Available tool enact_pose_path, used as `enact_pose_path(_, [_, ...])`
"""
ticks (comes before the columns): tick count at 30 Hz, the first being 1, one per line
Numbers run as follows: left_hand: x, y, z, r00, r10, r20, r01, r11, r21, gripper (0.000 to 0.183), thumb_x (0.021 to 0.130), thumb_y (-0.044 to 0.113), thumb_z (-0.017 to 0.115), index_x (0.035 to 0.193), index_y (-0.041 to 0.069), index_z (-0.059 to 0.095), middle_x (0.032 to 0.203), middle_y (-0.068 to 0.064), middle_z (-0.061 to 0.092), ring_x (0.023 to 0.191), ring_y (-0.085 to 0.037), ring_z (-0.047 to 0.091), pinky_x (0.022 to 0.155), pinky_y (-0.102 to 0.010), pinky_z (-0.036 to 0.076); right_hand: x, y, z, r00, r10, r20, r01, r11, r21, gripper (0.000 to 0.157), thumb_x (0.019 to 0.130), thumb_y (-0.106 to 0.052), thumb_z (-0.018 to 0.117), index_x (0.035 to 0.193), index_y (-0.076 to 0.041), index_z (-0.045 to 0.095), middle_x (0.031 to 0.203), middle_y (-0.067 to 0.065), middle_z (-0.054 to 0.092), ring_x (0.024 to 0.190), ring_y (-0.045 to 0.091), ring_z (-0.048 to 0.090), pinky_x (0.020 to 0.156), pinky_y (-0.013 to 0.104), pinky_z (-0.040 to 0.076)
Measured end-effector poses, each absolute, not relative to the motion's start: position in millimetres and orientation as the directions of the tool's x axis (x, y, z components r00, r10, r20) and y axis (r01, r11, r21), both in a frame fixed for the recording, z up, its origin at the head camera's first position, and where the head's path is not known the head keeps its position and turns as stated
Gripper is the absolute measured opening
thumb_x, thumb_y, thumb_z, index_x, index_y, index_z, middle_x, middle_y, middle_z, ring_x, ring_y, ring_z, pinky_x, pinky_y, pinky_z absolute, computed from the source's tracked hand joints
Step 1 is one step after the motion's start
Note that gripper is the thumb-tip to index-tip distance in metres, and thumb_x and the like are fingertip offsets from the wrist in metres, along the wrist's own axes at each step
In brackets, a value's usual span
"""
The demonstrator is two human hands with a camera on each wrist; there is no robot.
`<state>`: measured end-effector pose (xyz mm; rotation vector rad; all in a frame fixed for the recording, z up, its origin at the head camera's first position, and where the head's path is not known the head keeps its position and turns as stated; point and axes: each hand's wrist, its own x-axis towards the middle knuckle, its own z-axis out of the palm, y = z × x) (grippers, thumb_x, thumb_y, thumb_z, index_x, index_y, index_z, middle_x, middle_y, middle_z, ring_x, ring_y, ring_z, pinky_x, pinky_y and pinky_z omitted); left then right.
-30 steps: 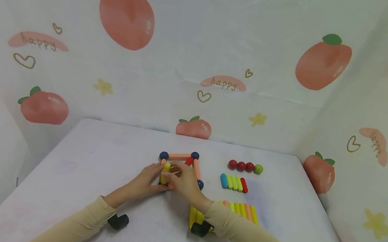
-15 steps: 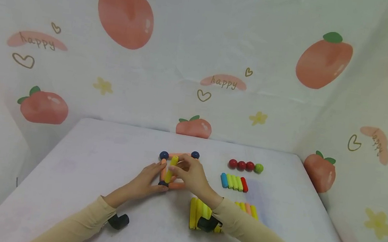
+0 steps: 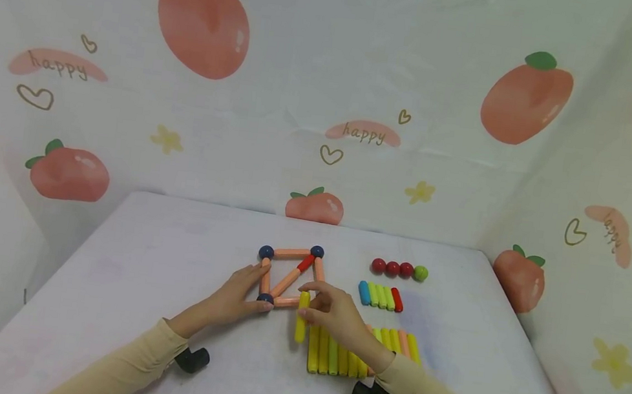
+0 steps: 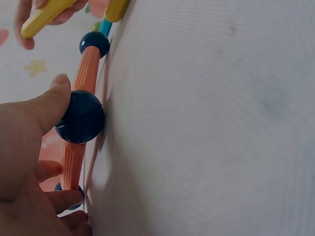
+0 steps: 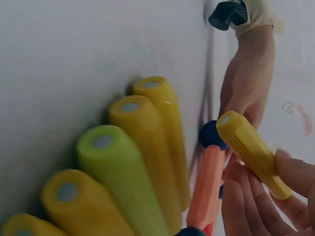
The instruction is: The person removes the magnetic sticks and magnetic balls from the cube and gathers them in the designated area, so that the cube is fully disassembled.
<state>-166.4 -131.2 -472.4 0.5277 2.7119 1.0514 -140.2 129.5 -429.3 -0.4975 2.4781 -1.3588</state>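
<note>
A flat frame of orange magnetic rods point(image 3: 291, 253) and dark blue balls point(image 3: 266, 252) lies on the table, crossed by a diagonal rod with a red end point(image 3: 306, 262). At its left side, my left hand point(image 3: 235, 292) holds the frame. Its thumb is on the near-left ball point(image 4: 81, 117) and its fingers reach along the left rod point(image 4: 74, 164). My right hand point(image 3: 340, 317) pinches a yellow magnetic rod point(image 3: 302, 319) between thumb and fingers, above the table by the frame's near-right side. The right hand hides the frame's near-right corner in the head view.
Below the right hand lies a group of yellow, green and orange rods point(image 3: 324, 354). Behind it sit short blue, green and red rods point(image 3: 381, 297), then a line of red balls point(image 3: 392, 269) with a green ball point(image 3: 421, 273). A printed cloth point(image 3: 249, 170) hangs behind the table.
My right hand has moved the yellow rod away from the near-left ball, rightward and nearer to me, uncovering the diagonal rod. The left hand stays in place.
</note>
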Motion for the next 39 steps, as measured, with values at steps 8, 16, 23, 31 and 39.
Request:
enact_pose_path(8, [-167,-132,-476,-0.920,0.388,-0.045,0.253,0.680,0.688,0.087,0.089,0.044,0.071,0.157,0.011,0.026,0.162,-0.024,0.025,0.150,-0.048,0.016,0.118,-0.067,0.020,-130,135,-440,-0.916,-0.398,-0.057,-0.192,0.559,-0.807,0.038,0.089,-0.028,0.074,0.124,-0.018,0.064,0.085,-0.003,0.065,0.076,0.013,0.059,0.068,0.021,0.049])
enact_pose_path(16, [-166,-131,-475,-0.921,0.386,-0.049,0.248,0.678,0.692,0.087,0.089,0.044,0.070,0.157,0.012,0.026,0.161,-0.023,0.026,0.150,-0.048,0.017,0.118,-0.067,0.021,-122,134,-442,-0.910,-0.410,-0.068,-0.190,0.557,-0.808,0.039,0.087,-0.028,0.076,0.123,-0.014,0.065,0.085,-0.003,0.068,0.075,0.010,0.059,0.068,0.019,0.050])
enact_pose_path(23, [-166,-130,-473,-0.925,0.375,-0.065,0.234,0.696,0.679,0.087,0.089,0.045,0.070,0.157,0.014,0.025,0.162,-0.023,0.025,0.151,-0.047,0.017,0.118,-0.066,0.021,-119,132,-447,-0.899,-0.437,-0.035,-0.243,0.564,-0.789,0.037,0.086,-0.025,0.077,0.120,-0.013,0.066,0.085,-0.004,0.067,0.074,0.008,0.057,0.068,0.018,0.050])
enact_pose_path(31, [-167,-130,-473,-0.929,0.361,-0.085,0.205,0.691,0.693,0.087,0.089,0.046,0.070,0.158,0.018,0.024,0.163,-0.021,0.025,0.152,-0.045,0.015,0.118,-0.067,0.021,-123,134,-446,-0.899,-0.437,-0.022,-0.281,0.615,-0.737,0.039,0.086,-0.027,0.076,0.121,-0.012,0.068,0.088,-0.005,0.064,0.077,0.008,0.055,0.067,0.019,0.048])
enact_pose_path(39, [-167,-131,-474,-0.927,0.370,-0.061,0.230,0.691,0.685,0.087,0.089,0.044,0.070,0.158,0.015,0.025,0.162,-0.020,0.027,0.151,-0.047,0.016,0.118,-0.067,0.021,-128,135,-447,-0.905,-0.426,-0.015,-0.293,0.647,-0.704,0.036,0.088,-0.026,0.075,0.119,-0.011,0.068,0.087,-0.005,0.063,0.076,0.009,0.052,0.063,0.018,0.045])
